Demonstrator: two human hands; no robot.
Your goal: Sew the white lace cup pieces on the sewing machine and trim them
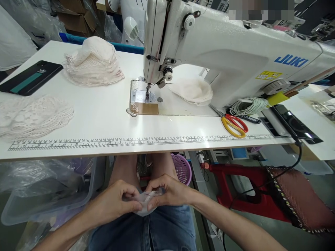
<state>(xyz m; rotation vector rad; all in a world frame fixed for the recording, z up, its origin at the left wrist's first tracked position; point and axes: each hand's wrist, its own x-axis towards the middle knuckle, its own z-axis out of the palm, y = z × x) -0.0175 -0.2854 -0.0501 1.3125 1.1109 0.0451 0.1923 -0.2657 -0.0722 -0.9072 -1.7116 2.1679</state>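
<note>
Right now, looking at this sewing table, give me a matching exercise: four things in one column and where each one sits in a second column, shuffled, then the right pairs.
Things
1. scissors
2. phone
3. small sheer fabric piece
4. purple basket

Places
A. under the table, by the knees
B. pinched between the left hand and right hand over the lap
C. far left corner of the table
D. on the table, right of the sewing machine's needle

Pairs: 1-D, 2-C, 3-B, 4-A
</note>
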